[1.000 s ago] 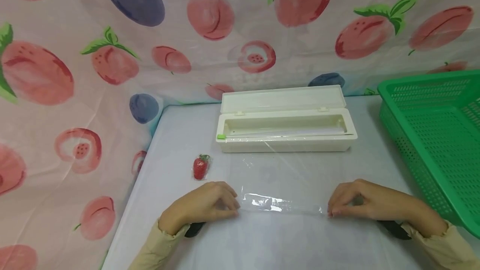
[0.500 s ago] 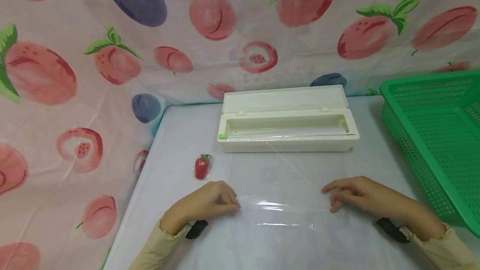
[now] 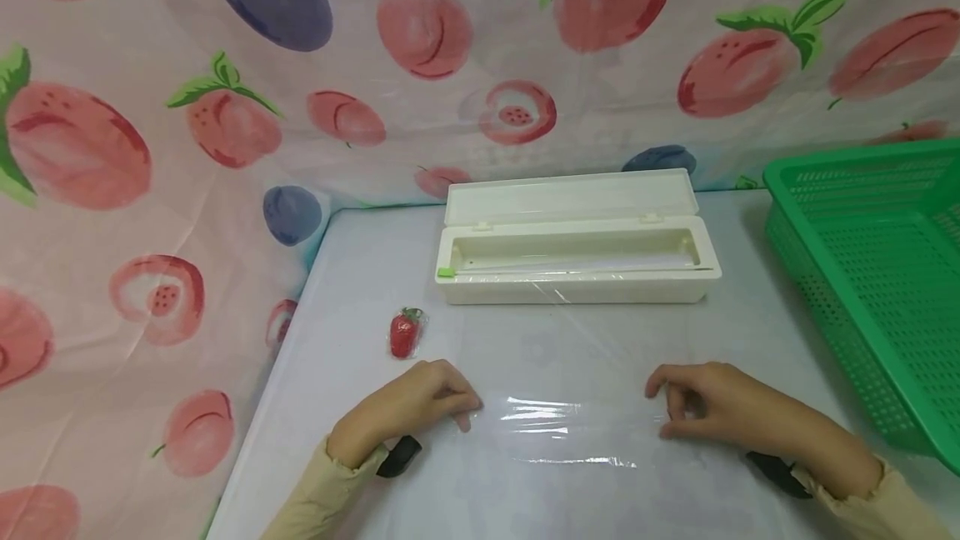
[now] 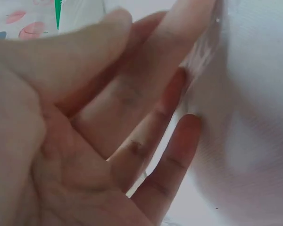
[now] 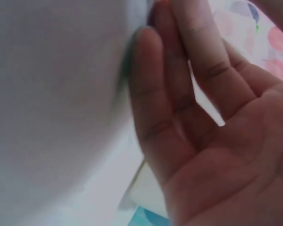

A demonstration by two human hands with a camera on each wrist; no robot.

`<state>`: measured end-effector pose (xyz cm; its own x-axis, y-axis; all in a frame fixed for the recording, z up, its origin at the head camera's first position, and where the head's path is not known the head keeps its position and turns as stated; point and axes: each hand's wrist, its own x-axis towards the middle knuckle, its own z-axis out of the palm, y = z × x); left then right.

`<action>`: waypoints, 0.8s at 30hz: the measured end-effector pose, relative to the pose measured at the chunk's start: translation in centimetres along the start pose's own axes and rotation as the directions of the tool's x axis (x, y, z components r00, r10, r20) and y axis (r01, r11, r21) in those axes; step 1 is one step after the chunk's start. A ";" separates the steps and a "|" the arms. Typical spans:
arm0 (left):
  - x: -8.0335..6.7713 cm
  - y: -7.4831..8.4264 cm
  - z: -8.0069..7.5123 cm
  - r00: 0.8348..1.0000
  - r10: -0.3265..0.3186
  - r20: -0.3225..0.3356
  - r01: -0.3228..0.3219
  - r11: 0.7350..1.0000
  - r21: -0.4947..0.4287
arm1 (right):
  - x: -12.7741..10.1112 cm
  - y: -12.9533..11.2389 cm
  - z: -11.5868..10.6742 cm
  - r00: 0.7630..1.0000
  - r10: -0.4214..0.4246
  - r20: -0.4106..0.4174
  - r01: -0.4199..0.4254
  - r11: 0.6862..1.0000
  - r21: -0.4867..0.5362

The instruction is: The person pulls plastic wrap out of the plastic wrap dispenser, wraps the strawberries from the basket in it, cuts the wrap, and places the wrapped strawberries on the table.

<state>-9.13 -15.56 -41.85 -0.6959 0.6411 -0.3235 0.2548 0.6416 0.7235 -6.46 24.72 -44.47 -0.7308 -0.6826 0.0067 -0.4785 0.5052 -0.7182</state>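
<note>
A sheet of clear cling film point(image 3: 543, 411) stretches from the front of a white cling film dispenser point(image 3: 577, 288) toward the person, with bright glare lines across it. My left hand point(image 3: 423, 401) is at the film's left side, its index finger reaching onto it. In the left wrist view, the fingers point(image 4: 179, 141) are fairly straight, with tips right at the film. My right hand point(image 3: 720, 402) is at the right side, thumb and index finger apart. Its fingers point(image 5: 148, 89) touch along the film in the right wrist view. The dispenser's lid point(image 3: 573, 197) stands raised.
A red strawberry point(image 3: 405, 334), wrapped in clear film, lies left of the sheet. The green slider point(image 3: 446, 272) is at the left end of the dispenser's front rail. A green plastic basket point(image 3: 840, 307) stands at the right. Fruit-print cloth point(image 3: 465, 40) hangs behind the table.
Both hands pinched the film's near edge a second ago. The thumbs and fingers have since parted, and the glare on the film has spread nearer the person. The hands stay about in place.
</note>
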 end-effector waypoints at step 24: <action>0.1 0.5 1.7 0.984 0.090 -0.153 -0.018 0.907 0.420 | 0.1 -2.3 1.0 0.991 0.123 -0.047 -0.131 0.928 -0.350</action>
<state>-7.92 -14.48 -42.54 -0.7648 0.6243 -0.1593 0.5257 0.7475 0.4060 -4.93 23.02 -43.50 -0.8058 -0.5902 -0.0489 -0.5184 0.7429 -0.4235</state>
